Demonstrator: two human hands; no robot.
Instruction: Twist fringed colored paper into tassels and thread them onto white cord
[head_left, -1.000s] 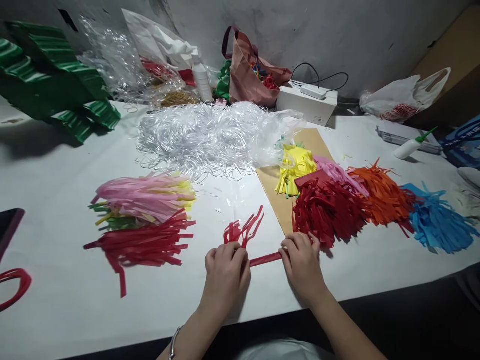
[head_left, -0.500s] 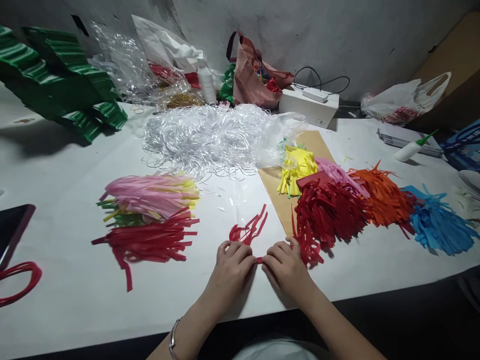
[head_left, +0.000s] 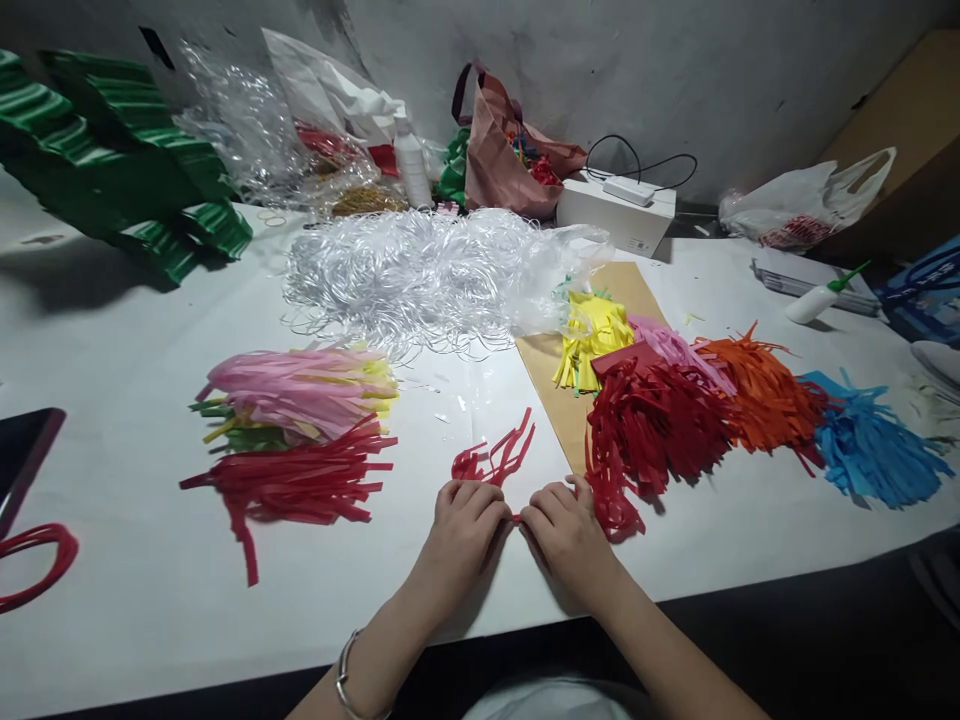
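My left hand (head_left: 463, 524) and my right hand (head_left: 564, 528) rest close together on the white table (head_left: 135, 640), fingers curled. Between them they pinch a red fringed paper piece (head_left: 495, 462). Its rolled band is almost hidden between my fingertips. The free strips fan out beyond my left hand on one side and curl beside my right hand on the other. A heap of red fringed paper (head_left: 656, 420) lies just right of my right hand.
A bundle of red strips (head_left: 300, 482) and pink, yellow and green strips (head_left: 296, 390) lie left. Yellow (head_left: 592, 335), orange (head_left: 765, 390) and blue (head_left: 870, 445) fringes sit right. Clear plastic strands (head_left: 420, 275), green corrugated paper (head_left: 112, 160), bags, a white box (head_left: 615, 210) and glue bottles stand behind.
My right hand has slid left along the rolled red band until it meets my left hand. The band that showed between them is now nearly covered.
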